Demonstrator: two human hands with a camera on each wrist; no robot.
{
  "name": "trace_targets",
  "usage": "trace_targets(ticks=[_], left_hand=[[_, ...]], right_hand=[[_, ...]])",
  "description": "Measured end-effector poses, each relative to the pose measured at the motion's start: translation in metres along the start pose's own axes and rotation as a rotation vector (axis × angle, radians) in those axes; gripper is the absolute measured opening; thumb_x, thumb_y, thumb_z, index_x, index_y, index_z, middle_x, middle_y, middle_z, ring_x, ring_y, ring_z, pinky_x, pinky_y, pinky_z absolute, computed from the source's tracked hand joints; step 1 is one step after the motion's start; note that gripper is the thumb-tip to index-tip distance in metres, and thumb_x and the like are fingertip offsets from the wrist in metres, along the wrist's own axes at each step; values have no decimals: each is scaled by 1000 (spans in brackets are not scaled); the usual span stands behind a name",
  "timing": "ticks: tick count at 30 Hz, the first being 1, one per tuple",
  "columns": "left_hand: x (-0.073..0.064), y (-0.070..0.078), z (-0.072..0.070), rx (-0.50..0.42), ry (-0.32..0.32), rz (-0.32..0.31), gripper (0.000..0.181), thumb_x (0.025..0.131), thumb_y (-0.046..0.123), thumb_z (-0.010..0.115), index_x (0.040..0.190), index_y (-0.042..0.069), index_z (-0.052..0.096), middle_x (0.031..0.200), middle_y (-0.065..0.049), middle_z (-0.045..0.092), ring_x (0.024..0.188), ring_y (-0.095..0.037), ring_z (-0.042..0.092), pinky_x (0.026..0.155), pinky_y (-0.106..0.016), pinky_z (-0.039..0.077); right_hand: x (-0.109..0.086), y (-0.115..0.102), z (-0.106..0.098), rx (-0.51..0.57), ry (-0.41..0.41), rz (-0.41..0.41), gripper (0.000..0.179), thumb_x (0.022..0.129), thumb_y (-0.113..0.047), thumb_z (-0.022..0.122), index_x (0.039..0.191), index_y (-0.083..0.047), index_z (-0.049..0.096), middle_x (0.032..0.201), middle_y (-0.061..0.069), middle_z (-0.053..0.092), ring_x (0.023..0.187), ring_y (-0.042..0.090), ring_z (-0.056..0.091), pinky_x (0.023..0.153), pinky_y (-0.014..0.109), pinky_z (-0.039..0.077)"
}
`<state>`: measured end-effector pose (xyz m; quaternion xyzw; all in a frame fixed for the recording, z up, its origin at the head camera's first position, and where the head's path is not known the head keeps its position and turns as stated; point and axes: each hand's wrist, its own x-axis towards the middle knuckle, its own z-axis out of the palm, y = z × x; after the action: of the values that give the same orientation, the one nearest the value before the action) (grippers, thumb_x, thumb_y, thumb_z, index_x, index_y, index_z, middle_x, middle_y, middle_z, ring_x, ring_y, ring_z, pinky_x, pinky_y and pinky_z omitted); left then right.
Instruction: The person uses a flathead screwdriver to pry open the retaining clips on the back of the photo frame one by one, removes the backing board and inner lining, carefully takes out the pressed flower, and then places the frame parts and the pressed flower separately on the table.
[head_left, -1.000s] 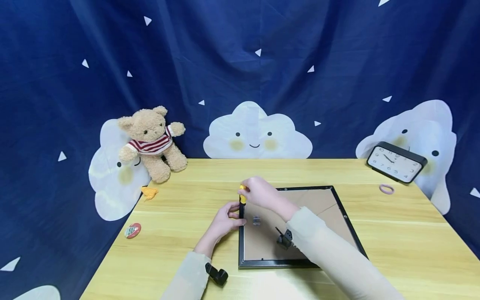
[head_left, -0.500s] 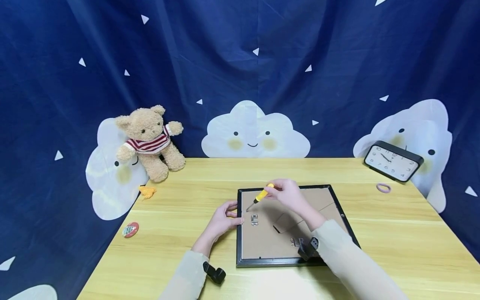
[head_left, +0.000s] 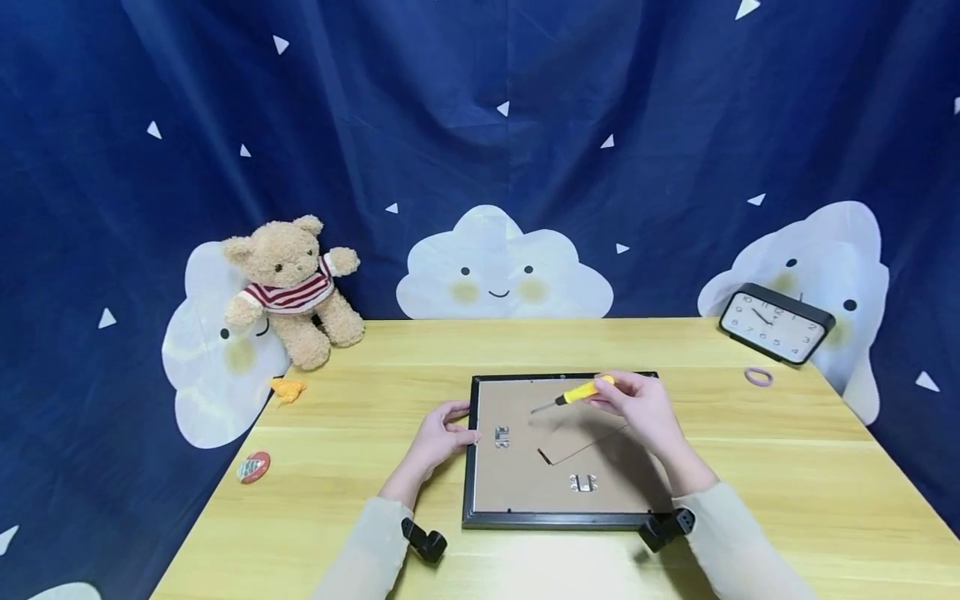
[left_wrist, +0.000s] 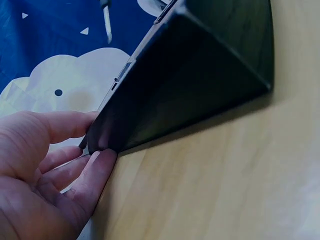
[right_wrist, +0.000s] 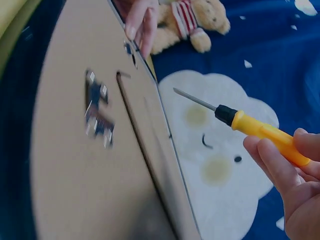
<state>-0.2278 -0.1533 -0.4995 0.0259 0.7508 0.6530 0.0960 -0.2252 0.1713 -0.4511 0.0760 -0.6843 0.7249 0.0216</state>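
Note:
A black picture frame (head_left: 558,522) lies face down on the table, its brown backing board (head_left: 540,487) uppermost. My left hand (head_left: 437,436) holds the frame's left side, with the thumb on the upper edge and fingers against the outer side, as the left wrist view shows. A yellow screwdriver (head_left: 581,392) with a black collar and metal shaft is pinched by its handle in my right hand (head_left: 643,410). Its tip points left, raised over the board. Metal hangers (head_left: 582,482) sit on the board, near a cut stand flap (head_left: 585,446).
A teddy bear (head_left: 296,287) in a striped shirt sits at the back left. Near it are a crumpled orange thing (head_left: 287,389) and a red round badge (head_left: 253,467). A clock (head_left: 776,323) and a purple ring (head_left: 759,377) lie at the back right.
My right hand has lifted the screwdriver away from the frame's left edge and drawn it to the right over the board. The left hand keeps its place on the frame.

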Motion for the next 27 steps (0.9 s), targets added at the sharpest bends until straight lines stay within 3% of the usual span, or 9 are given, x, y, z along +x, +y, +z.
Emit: trace_targets(ticks=[3, 8, 11, 14, 19, 23, 25, 27], left_hand=[[8, -6, -2, 16, 19, -12, 61, 73, 0, 75, 129, -2, 49, 130, -22, 50, 78, -17, 61, 68, -33, 57], [19, -6, -7, 36, 27, -27, 58, 75, 2, 75, 128, 0, 51, 129, -20, 52, 81, -20, 62, 69, -35, 57], [26, -5, -9, 54, 18, -45, 56, 76, 5, 75, 128, 3, 53, 128, -19, 53, 82, -19, 62, 68, -34, 57], [33, -2, -11, 52, -16, -50, 56, 76, 4, 74, 128, 1, 53, 127, -20, 53, 82, -18, 62, 66, -32, 56], [36, 9, -15, 55, -66, -51, 54, 77, 0, 71, 127, -3, 51, 126, -23, 53, 82, -18, 62, 68, -33, 55], [40, 10, -20, 58, -82, -55, 53, 77, 1, 71, 127, -1, 52, 126, -21, 54, 88, -19, 62, 73, -31, 55], [41, 12, -21, 61, -81, -48, 53, 78, 1, 71, 127, -3, 52, 126, -22, 54, 93, -22, 61, 75, -33, 54], [41, 16, -21, 58, -66, -49, 52, 78, 1, 70, 127, -4, 52, 125, -23, 54, 97, -23, 60, 77, -34, 54]], right_hand=[[3, 29, -26, 103, 28, -21, 45, 83, -21, 71, 107, 15, 58, 91, 17, 68, 82, 29, 68, 76, 35, 54], [-1, 51, -61, 187, 114, -24, 59, 80, -21, 74, 114, 21, 50, 91, 21, 67, 82, 34, 66, 75, 38, 52], [-11, 55, -80, 237, 126, -35, 50, 82, -17, 72, 112, 18, 54, 90, 20, 68, 83, 32, 66, 76, 37, 51], [-25, 45, -89, 281, 129, -32, 36, 85, -13, 69, 108, 12, 60, 91, 17, 69, 84, 29, 67, 78, 35, 51], [-40, 19, -88, 382, 155, 15, 24, 86, -7, 65, 104, 9, 64, 92, 16, 68, 86, 29, 66, 81, 35, 51], [-46, 7, -83, 474, 145, 14, 12, 88, -2, 61, 95, 4, 69, 90, 19, 68, 84, 30, 67, 81, 34, 51], [-50, -8, -75, 496, 151, 31, 15, 90, 4, 55, 91, 2, 70, 88, 20, 68, 82, 30, 67, 80, 33, 51], [-50, -8, -76, 496, 152, 27, 15, 89, 5, 55, 91, 2, 70, 88, 20, 67, 82, 31, 67, 80, 33, 51]])
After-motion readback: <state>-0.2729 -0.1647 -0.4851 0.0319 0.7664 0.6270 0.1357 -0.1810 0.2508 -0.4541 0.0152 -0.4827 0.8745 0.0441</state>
